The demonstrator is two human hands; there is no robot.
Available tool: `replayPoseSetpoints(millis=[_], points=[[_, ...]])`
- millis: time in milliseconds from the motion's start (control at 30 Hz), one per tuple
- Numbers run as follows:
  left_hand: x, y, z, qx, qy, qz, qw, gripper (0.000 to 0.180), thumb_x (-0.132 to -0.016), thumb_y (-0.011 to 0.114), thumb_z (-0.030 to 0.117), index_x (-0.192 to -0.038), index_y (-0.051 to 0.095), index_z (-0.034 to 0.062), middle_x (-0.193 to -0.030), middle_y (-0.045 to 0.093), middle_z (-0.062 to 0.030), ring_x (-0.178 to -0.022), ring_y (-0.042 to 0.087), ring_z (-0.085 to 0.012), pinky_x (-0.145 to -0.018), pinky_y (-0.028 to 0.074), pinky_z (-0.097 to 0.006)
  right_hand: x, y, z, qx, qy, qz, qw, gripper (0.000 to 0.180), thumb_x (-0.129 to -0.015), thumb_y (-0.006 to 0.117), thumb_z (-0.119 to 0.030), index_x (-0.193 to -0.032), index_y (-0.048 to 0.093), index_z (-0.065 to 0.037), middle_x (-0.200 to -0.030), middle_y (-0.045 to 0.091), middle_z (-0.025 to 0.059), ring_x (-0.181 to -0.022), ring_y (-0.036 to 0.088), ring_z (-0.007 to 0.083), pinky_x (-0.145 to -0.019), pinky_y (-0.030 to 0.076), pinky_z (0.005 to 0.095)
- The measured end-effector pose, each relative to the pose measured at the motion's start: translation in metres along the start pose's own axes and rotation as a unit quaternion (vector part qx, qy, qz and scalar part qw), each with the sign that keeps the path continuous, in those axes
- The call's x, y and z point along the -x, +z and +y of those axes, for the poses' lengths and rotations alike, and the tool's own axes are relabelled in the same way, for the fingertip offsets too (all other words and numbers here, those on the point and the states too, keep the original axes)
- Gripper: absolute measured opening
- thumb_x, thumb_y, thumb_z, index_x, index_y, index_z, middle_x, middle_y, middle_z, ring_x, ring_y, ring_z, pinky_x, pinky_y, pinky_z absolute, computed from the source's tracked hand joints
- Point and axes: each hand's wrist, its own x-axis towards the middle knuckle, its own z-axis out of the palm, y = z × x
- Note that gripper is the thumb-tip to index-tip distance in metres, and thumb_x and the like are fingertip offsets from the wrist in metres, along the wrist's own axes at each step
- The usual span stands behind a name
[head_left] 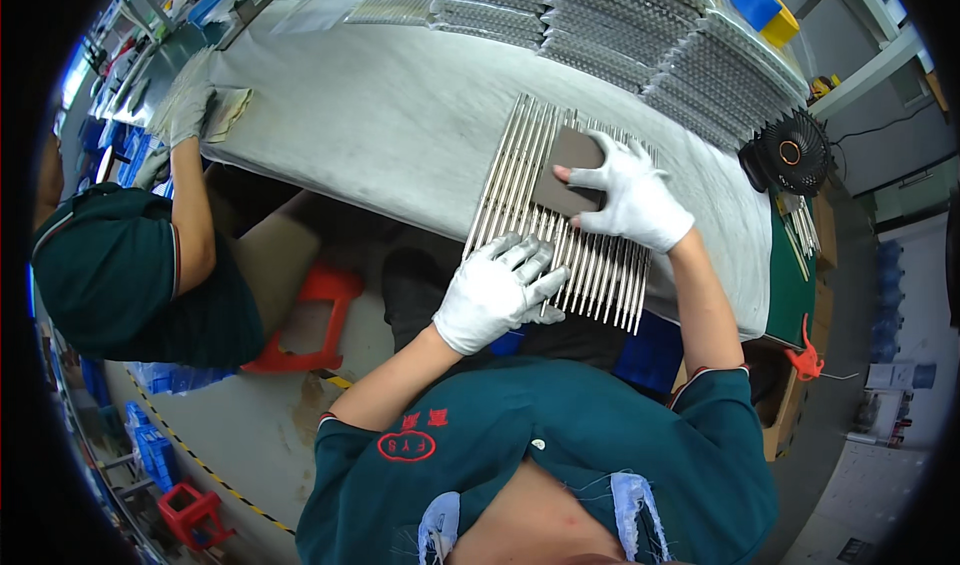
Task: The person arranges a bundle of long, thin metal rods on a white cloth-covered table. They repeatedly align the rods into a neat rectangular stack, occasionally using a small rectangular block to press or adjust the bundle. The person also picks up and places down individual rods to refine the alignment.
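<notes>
A row of thin, shiny metal rods (507,170) lies side by side at the near edge of the cloth-covered table, with their near ends jutting past the edge. My left hand (497,293), in a white glove, rests on the rods' near left part with its fingers stretched out. Under my gloved right hand (637,201) is a flat brown-grey rectangular pad (568,171), pressed on top of the rods. The right thumb and fingers grip the pad's right side; bare fingertips poke out of that glove. Part of the pad is hidden by the hand.
Stacks of plastic-wrapped rods (620,30) line the table's far side. A black fan (790,153) stands at the right, near a red air blow gun (804,353). To the left, a co-worker (140,265) with gloves handles material beside a red stool (318,320). White cloth (350,115) covers the table.
</notes>
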Motion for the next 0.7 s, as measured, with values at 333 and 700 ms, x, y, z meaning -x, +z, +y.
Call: replayPoseSetpoints(millis=[333, 700], points=[[0.002, 0.004, -0.002, 0.0, -0.004, 0.009, 1.0, 0.051, -0.072, 0.068, 0.05, -0.109, 0.061, 0.0148, -0.107, 0.064, -0.0086, -0.101, 0.061, -0.025, -0.091, 0.047, -0.041, 0.041, -0.015, 0.037, -0.072, 0.088, 0.03, 0.993, 0.069, -0.061, 0.081, -0.033, -0.127, 0.062, -0.026, -0.144, 0.035, 0.0252, -0.13, 0.037, 0.0414, -0.111, 0.026, 0.0493], [0.0, 0.002, 0.0, -0.002, -0.005, -0.002, 1.0, 0.052, -0.071, 0.068, 0.049, -0.109, 0.061, 0.0137, -0.106, 0.065, -0.0092, -0.101, 0.061, -0.0262, -0.091, 0.047, -0.041, -0.008, 0.001, 0.017, -0.009, 0.066, 0.007, 0.998, 0.06, -0.065, 0.073, -0.043, -0.123, 0.063, -0.032, -0.143, 0.037, 0.023, -0.13, 0.034, 0.0465, -0.107, 0.025, 0.0596]])
